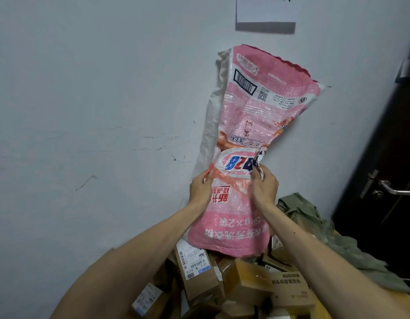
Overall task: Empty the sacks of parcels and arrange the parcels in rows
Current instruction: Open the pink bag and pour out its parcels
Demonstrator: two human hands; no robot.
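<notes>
Both hands are closed on the same thing. The left hand (200, 187) curls its fingers round the left edge of the pink sack (257, 100), and the right hand (265, 187) pinches a bunch of its cloth on the right side. The sack hangs upside down, with its mouth just over the parcels (250, 282). They lie in a loose heap under the forearms and not in rows; one labelled box (194, 268) leans at the left of the heap.

The sack looks flat and slack above the hands, so I judge it is almost empty. But the two grips squeeze its middle, and a small parcel could be trapped in the upper part. If the hands let go at once, it may fall hard on the boxes below. Shaking the sack may also push the leaning boxes, and they could slide off the heap.

To the right lies a crumpled green sack (314, 217), partly over the heap; I cannot tell if it is empty. Behind it is a dark door (383, 146). Behind the pink sack is the wall (84, 88) with a paper sheet (266, 10) on it.
</notes>
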